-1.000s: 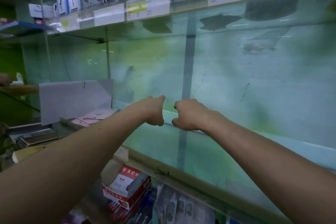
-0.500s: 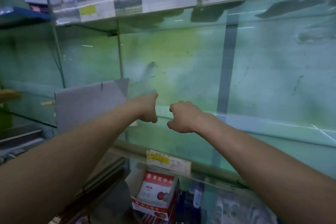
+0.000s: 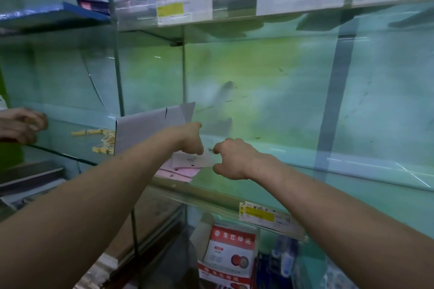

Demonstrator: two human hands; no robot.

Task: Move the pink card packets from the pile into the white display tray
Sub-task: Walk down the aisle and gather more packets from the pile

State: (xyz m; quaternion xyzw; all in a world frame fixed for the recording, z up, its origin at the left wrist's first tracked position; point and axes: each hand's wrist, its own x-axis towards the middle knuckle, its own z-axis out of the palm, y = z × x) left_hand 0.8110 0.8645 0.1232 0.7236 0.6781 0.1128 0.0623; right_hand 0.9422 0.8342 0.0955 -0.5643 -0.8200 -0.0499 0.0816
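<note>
Both hands reach onto the glass shelf. The left hand hangs knuckles-up, fingers curled down over the pink packets, which lie in a loose pile near the shelf's front edge with a paler sheet on top. The right hand sits just beside the pile, fingers and thumb curled toward the left hand, the two nearly touching. Whether either hand pinches a packet I cannot tell, because the fingertips are hidden or blurred. A grey panel stands upright behind the pile; I cannot tell whether it belongs to the tray. Yellow clips lie left of it, and another person's hand shows far left
</note>
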